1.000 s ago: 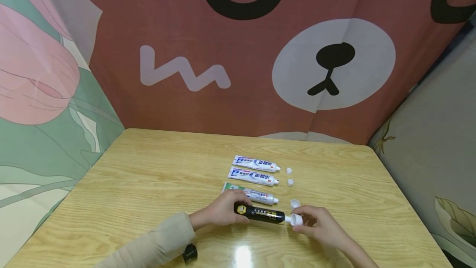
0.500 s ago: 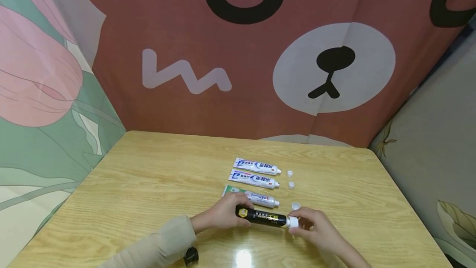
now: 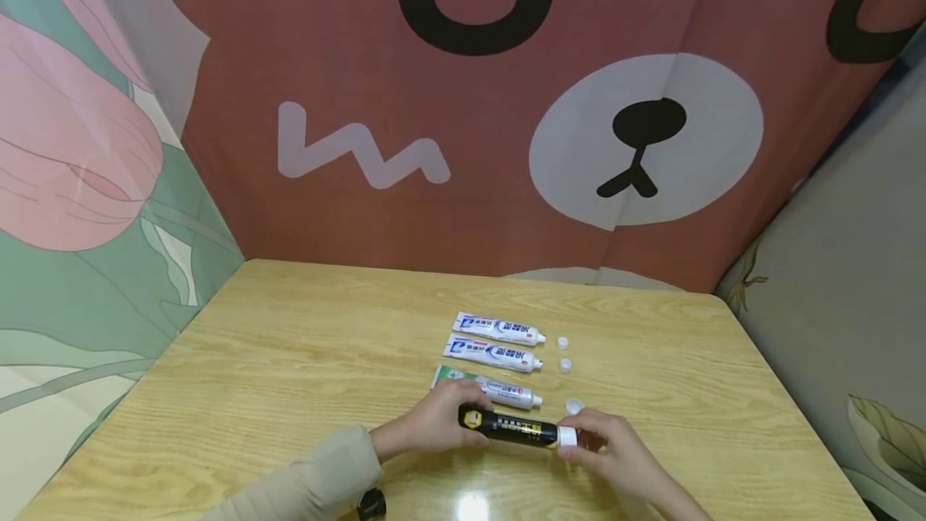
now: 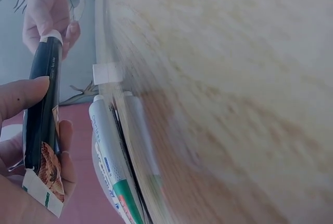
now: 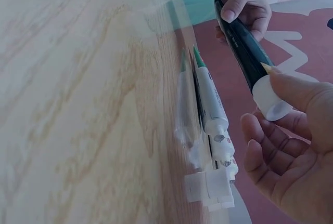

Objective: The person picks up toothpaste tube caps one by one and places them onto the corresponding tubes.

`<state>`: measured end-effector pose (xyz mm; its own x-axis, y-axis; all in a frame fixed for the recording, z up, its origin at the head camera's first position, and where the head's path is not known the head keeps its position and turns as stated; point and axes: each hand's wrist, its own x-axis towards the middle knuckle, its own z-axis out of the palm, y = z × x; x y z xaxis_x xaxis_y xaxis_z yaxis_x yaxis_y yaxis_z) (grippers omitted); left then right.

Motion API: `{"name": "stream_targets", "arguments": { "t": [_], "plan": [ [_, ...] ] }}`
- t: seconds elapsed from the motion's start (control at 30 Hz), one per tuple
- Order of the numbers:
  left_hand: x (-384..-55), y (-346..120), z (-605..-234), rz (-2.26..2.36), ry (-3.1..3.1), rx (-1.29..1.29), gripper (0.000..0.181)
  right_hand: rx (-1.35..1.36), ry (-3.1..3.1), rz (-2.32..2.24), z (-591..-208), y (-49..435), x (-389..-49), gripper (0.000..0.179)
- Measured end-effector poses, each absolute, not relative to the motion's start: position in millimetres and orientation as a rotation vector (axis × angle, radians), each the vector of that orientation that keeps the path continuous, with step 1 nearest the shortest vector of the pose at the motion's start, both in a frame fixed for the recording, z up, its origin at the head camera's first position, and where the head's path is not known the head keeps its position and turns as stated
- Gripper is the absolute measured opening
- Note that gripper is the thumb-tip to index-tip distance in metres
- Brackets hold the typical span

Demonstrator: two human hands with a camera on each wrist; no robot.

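My left hand [image 3: 444, 416] grips the tail end of a black toothpaste tube [image 3: 517, 428], holding it roughly level above the table. At the tube's other end, my right hand [image 3: 618, 449] pinches a white cap [image 3: 567, 436] between thumb and fingers. In the right wrist view that cap [image 5: 271, 99] meets the tube's shoulder and covers the nozzle. Just behind the tube lies a green and silver toothpaste tube [image 3: 514, 393], partly hidden by my left hand. Its nozzle is bare, and a white cap [image 3: 575, 406] lies near it.
Farther back, two white and blue toothpaste tubes [image 3: 499, 329] lie side by side, uncapped. Two small white caps [image 3: 563, 342] sit to their right. A small black object [image 3: 372, 503] stands by my left sleeve at the front of the wooden table [image 3: 304, 344]. Printed cloths hang behind.
The white cap has moved left onto the black tube's nozzle, which showed bare beside it a second ago. My right hand moved with it; my left hand keeps its grip.
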<state>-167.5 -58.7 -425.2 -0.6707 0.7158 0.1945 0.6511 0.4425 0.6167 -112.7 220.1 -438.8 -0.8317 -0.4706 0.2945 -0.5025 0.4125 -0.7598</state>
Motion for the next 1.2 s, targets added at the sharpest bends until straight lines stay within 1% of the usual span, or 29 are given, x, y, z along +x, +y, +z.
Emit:
{"name": "stream_targets", "arguments": {
  "t": [0.23, 0.37, 0.47, 0.53, 0.63, 0.7, 0.83, 1.1, 1.2],
  "plan": [
    [-165.9, -58.3, -425.7, 1.038, 2.605, 1.242, 0.031, 0.906, -2.627, 1.506, -437.8, 220.3, -113.0, 0.009],
    [-165.0, -58.1, -425.2, 1.038, 2.609, 1.252, 0.031, 0.955, -2.603, 1.557, -437.5, 219.8, -113.3, 0.026],
    [-164.9, -58.3, -425.1, 1.047, 2.605, 1.259, 0.032, 0.979, -2.597, 1.573, -437.6, 220.2, -113.2, 0.032],
    [-164.7, -58.7, -424.9, 1.064, 2.594, 1.255, 0.032, 0.958, -2.593, 1.578, -437.3, 221.5, -112.2, 0.026],
    [-164.5, -60.0, -424.0, 1.093, 2.578, 1.226, 0.032, 0.902, -2.58, 1.556, -436.5, 224.3, -109.9, 0.012],
    [-164.7, -60.6, -423.6, 1.102, 2.574, 1.208, 0.032, 0.874, -2.543, 1.557, -436.2, 226.0, -108.7, 0.021],
    [-165.5, -61.3, -423.2, 1.097, 2.576, 1.199, 0.031, 0.895, -2.451, 1.545, -436.5, 226.6, -108.3, 0.026],
    [-165.7, -61.4, -423.4, 1.064, 2.591, 1.221, 0.032, 0.806, -2.535, 1.552, -435.5, 224.3, -107.6, 0.012],
    [-165.1, -61.5, -423.3, 1.071, 2.587, 1.218, 0.032, 0.816, -2.543, 1.577, -436.6, 225.2, -108.6, 0.007]
  ]
}}
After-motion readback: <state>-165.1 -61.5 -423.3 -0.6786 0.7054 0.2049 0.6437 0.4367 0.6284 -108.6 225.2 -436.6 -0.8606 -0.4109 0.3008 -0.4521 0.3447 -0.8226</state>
